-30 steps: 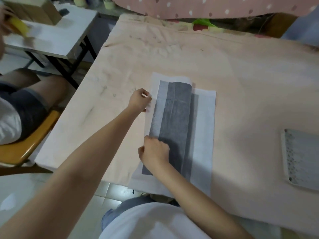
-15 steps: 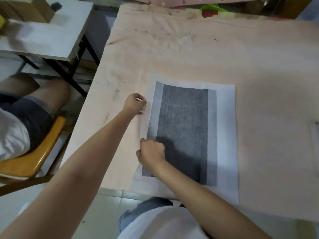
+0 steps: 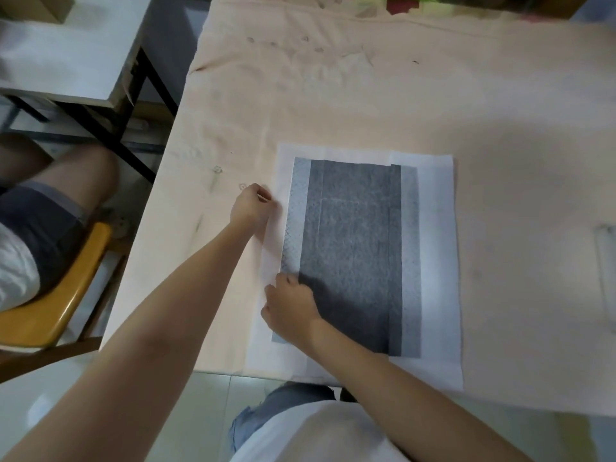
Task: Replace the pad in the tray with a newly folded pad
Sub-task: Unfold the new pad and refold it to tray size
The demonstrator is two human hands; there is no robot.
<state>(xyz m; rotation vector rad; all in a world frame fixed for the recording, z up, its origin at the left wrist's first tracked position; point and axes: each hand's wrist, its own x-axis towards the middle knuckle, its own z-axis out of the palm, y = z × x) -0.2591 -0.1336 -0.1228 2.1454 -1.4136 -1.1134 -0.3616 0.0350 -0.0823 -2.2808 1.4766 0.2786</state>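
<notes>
Peach-clothed table (image 3: 366, 95) | your left hand (image 3: 249, 206) and right hand (image 3: 289, 308) pinch pad (image 3: 353, 255) left edge | no writing legible

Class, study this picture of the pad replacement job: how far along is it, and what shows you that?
Early. Done: the pad lies spread on the cloth-covered table, grey face up. In hand: the left hand and right hand both pinch its left edge, seemingly to start a fold. Left: no fold is complete, and the tray, barely visible at the right edge, waits untouched; its contents can't be made out.
</notes>
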